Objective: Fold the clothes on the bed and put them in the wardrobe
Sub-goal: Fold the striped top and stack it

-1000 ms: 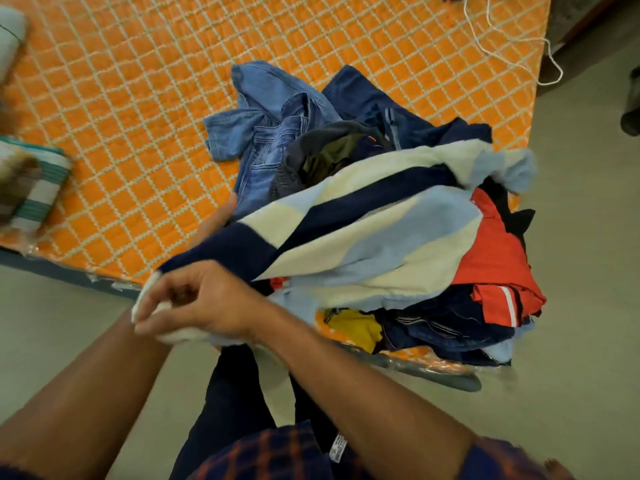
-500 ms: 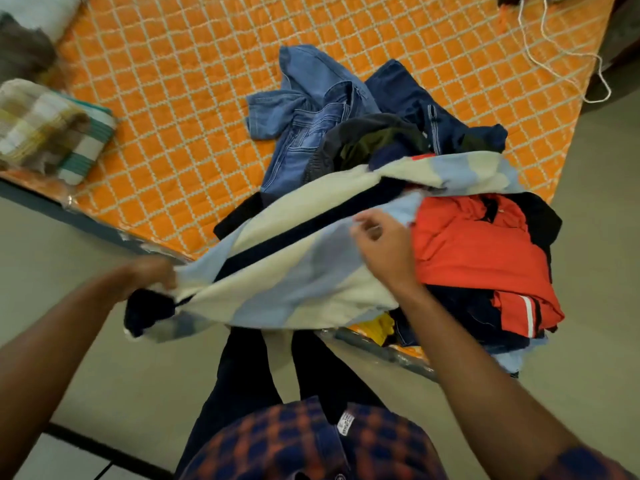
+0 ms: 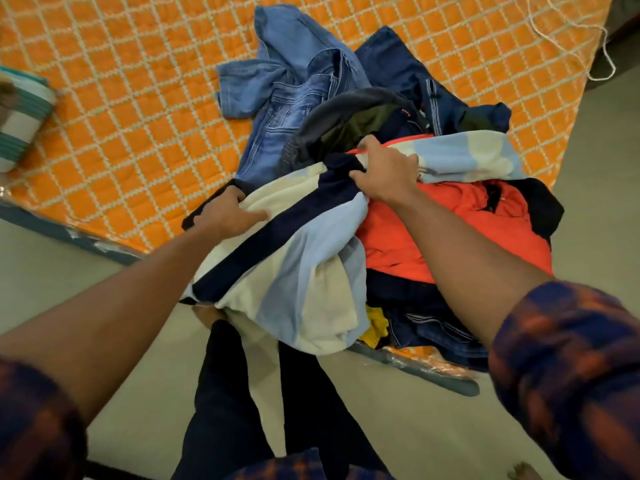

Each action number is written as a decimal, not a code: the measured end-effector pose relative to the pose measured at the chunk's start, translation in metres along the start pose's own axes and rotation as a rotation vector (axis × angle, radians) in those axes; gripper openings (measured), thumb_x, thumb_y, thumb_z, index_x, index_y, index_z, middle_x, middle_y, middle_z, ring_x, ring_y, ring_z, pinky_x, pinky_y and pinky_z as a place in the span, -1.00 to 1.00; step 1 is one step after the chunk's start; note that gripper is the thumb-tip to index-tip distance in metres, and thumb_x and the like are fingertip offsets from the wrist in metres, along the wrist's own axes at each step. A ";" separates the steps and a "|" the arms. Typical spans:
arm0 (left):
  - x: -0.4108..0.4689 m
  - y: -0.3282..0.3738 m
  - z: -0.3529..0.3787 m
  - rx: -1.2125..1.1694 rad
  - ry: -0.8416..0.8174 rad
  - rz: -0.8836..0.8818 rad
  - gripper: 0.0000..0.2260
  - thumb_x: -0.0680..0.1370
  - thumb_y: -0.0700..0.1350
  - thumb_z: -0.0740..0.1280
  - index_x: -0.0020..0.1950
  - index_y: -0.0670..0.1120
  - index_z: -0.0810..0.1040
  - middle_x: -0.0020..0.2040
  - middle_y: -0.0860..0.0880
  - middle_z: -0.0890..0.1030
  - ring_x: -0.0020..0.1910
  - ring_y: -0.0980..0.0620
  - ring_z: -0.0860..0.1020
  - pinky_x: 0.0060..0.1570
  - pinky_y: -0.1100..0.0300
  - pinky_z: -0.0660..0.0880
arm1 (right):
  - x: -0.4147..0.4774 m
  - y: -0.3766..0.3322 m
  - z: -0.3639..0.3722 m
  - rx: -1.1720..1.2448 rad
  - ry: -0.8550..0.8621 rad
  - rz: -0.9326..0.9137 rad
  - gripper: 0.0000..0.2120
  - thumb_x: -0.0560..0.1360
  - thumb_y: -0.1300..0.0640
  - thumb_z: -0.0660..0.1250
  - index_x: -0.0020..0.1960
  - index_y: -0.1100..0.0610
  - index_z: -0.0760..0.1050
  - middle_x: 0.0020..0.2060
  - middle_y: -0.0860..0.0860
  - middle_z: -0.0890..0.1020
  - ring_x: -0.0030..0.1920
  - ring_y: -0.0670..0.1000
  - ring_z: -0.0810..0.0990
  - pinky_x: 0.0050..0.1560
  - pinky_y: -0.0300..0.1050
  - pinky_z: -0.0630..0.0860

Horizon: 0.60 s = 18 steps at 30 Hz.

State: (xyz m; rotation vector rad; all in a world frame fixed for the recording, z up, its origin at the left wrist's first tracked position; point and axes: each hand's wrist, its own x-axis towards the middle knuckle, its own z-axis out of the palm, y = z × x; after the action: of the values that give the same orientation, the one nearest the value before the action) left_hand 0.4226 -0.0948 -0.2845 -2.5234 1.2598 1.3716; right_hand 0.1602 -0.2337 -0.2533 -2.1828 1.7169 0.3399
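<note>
Left grip (image 3: pixel 225 213), right grip (image 3: pixel 385 172) (tight) on garment (image 3: pixel 304 271)

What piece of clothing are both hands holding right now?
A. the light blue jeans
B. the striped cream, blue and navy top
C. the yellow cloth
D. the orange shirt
B: the left hand and the right hand both grip folds of the striped top.

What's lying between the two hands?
Head view: cloth of the striped garment, navy and cream, which the left hand and right hand both grip.
</note>
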 end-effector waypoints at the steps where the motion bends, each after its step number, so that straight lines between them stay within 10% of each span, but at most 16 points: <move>1: 0.006 0.004 0.000 0.022 -0.025 0.050 -0.52 0.43 0.32 0.44 0.14 0.01 0.50 0.03 -0.01 0.57 0.03 -0.11 0.54 0.05 -0.03 0.51 | 0.003 0.004 0.005 -0.007 0.017 -0.001 -0.47 0.48 -0.17 0.39 0.39 -0.05 0.40 0.23 0.08 0.57 0.28 0.20 0.50 0.23 0.19 0.35; 4: 0.003 0.003 -0.009 -0.048 -0.157 0.227 -0.66 0.58 0.13 0.37 -0.01 -0.15 0.52 -0.14 -0.09 0.55 -0.13 -0.08 0.52 -0.20 0.07 0.40 | 0.001 0.016 0.014 -0.013 0.063 -0.042 -0.45 0.45 -0.22 0.40 0.39 -0.09 0.46 0.27 0.09 0.45 0.31 0.21 0.41 0.20 0.18 0.40; 12: -0.047 -0.019 -0.051 -0.902 -0.367 -0.023 -0.73 0.64 -0.11 0.25 0.32 -0.04 0.58 0.26 -0.17 0.63 0.09 -0.16 0.65 0.15 -0.07 0.54 | -0.014 -0.009 -0.027 0.583 0.320 -0.211 -0.80 0.56 -0.02 0.25 -0.17 0.06 0.42 -0.29 -0.11 0.52 -0.15 0.02 0.48 -0.05 0.12 0.41; 18: -0.079 -0.023 -0.078 -0.628 -0.580 -0.083 -0.20 0.13 0.29 0.62 0.22 -0.16 0.64 0.14 -0.22 0.68 0.09 -0.21 0.66 -0.04 0.01 0.63 | -0.031 -0.009 -0.075 0.436 0.502 -0.309 -0.75 0.66 0.01 0.19 0.01 0.20 0.46 -0.23 0.16 0.62 -0.15 0.27 0.59 -0.23 0.03 0.31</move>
State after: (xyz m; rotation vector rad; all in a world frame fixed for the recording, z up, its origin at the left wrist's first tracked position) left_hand 0.4692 -0.0556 -0.1883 -2.1185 0.6741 2.5276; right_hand 0.1599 -0.2352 -0.1717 -2.2501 1.4470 -0.6502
